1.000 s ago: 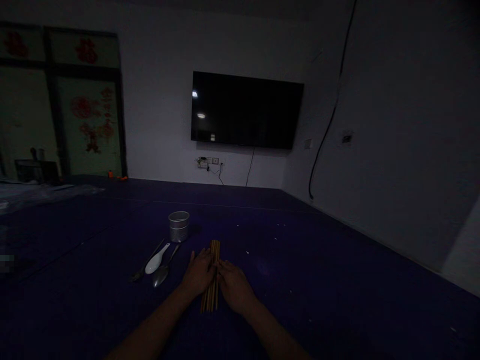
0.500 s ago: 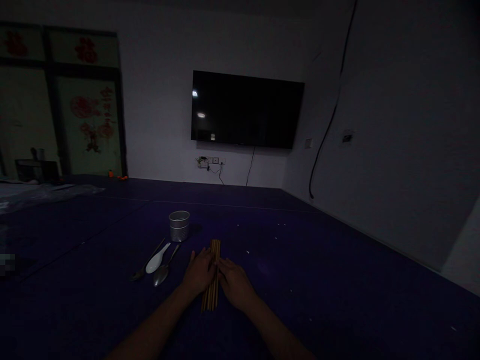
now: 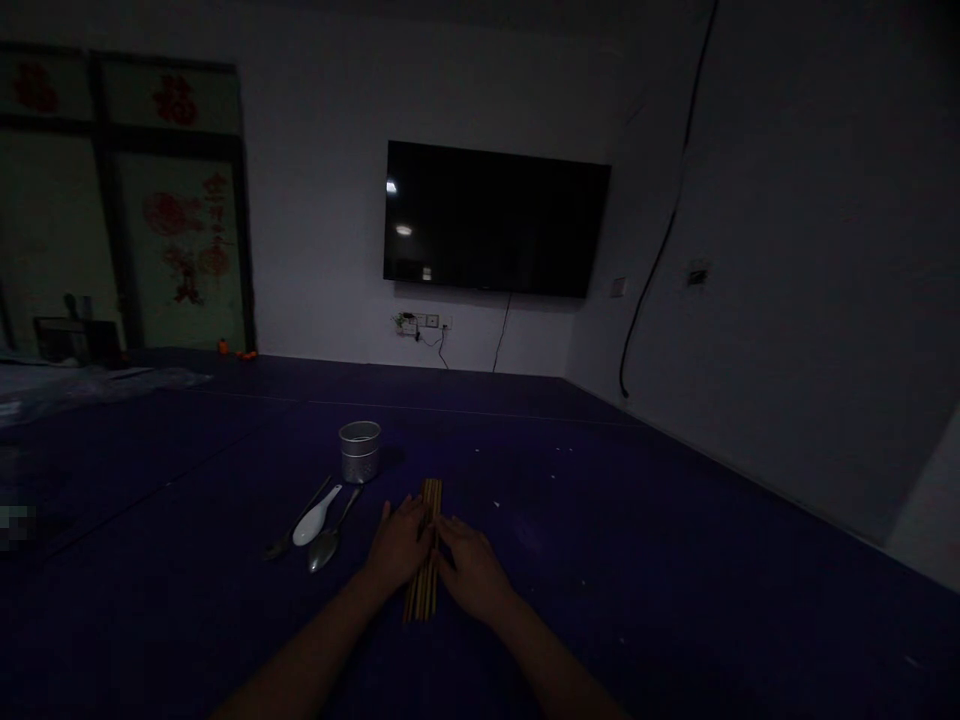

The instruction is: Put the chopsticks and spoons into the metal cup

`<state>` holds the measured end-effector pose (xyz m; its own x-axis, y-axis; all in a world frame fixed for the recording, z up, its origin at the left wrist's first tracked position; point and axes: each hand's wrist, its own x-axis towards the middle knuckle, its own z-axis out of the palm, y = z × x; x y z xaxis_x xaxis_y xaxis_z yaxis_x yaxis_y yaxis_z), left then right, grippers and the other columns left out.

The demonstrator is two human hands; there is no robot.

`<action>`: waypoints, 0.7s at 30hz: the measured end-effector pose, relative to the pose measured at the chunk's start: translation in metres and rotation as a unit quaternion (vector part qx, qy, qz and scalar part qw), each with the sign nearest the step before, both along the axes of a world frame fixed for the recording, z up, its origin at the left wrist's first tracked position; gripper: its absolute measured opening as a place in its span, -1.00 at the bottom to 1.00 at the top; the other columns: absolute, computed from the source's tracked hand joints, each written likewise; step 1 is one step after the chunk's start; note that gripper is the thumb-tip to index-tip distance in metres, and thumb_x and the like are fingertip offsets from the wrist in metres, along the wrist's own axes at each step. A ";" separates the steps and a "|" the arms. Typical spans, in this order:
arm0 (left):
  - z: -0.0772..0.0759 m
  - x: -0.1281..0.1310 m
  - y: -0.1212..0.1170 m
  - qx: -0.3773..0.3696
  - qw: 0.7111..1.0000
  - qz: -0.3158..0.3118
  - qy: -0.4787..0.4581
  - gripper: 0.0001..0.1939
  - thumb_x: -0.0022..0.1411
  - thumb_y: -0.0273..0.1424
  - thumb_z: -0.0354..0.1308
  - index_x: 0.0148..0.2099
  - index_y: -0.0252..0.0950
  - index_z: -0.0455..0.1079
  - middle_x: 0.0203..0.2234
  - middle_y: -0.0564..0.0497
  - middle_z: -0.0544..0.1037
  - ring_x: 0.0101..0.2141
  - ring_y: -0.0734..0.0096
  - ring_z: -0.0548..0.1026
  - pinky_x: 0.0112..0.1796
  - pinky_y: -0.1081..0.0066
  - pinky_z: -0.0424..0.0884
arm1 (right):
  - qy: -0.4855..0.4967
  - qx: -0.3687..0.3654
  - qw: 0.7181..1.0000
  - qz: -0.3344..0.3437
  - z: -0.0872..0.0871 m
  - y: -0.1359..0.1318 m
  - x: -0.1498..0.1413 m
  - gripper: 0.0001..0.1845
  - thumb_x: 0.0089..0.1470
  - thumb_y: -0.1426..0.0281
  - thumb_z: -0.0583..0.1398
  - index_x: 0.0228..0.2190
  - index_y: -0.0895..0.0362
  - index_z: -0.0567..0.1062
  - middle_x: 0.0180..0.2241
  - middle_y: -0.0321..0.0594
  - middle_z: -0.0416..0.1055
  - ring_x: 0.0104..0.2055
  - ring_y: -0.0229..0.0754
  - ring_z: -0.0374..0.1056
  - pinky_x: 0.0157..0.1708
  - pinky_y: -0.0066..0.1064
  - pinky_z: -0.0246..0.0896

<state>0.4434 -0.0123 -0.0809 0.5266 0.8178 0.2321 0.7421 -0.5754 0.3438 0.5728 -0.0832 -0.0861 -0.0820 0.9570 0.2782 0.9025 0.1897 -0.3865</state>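
A bundle of wooden chopsticks (image 3: pixel 421 590) lies lengthwise on the dark blue surface in front of me. My left hand (image 3: pixel 400 545) grips it from the left side, with the fingers lapping over the sticks. From the right, my right hand (image 3: pixel 471 567) presses its fingers and thumb against the same bundle. The palms and some fingertips are hidden. Left of the hands lie a white soup spoon (image 3: pixel 313 520), a metal spoon (image 3: pixel 323 550) and a darker long-handled utensil (image 3: pixel 279 547) whose head is hard to make out. Behind them stands a silver metal cup (image 3: pixel 360 455), upright.
Small white scraps (image 3: pixel 496 505) are scattered to the right. Clear plastic sheeting (image 3: pixel 112 385) lies at the far left. A television (image 3: pixel 495 220) hangs on the back wall above sockets (image 3: pixel 431 321), and a black cable (image 3: pixel 652 280) runs down the right wall.
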 end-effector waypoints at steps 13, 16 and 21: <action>-0.001 -0.001 0.000 -0.005 1.000 0.004 -0.004 -0.51 0.31 -0.32 -0.23 0.22 -0.29 0.19 0.22 -0.12 0.25 0.26 0.21 0.08 0.22 -0.02 -0.11 | -0.002 0.004 1.000 0.003 0.000 -0.001 0.000 -0.44 0.18 0.35 -0.02 0.20 0.19 0.20 0.20 -0.05 0.19 0.26 -0.01 0.05 0.20 -0.13 -0.03; 0.000 -0.001 -0.001 0.001 1.000 0.003 -0.009 -0.52 0.32 -0.32 -0.23 0.21 -0.28 0.22 0.22 -0.11 0.26 0.26 0.20 0.10 0.21 -0.02 -0.08 | 0.004 0.006 1.000 0.011 0.000 -0.001 0.000 -0.43 0.19 0.34 -0.03 0.22 0.19 0.17 0.20 -0.06 0.20 0.26 -0.03 0.05 0.21 -0.14 -0.04; 0.007 -0.004 -0.002 0.053 0.998 0.025 -0.023 -0.53 0.34 -0.32 -0.23 0.19 -0.31 0.23 0.18 -0.14 0.31 0.20 0.22 0.21 0.19 0.07 0.03 | 0.023 0.014 1.000 -0.003 0.000 0.001 0.001 -0.46 0.21 0.33 -0.05 0.20 0.18 0.21 0.20 -0.08 0.20 0.26 -0.05 0.05 0.22 -0.16 -0.04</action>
<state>0.4395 -0.0141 -0.0743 0.4735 0.8118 0.3418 0.7555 -0.5738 0.3162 0.5739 -0.0827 -0.0866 -0.0632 0.9490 0.3089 0.8853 0.1962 -0.4216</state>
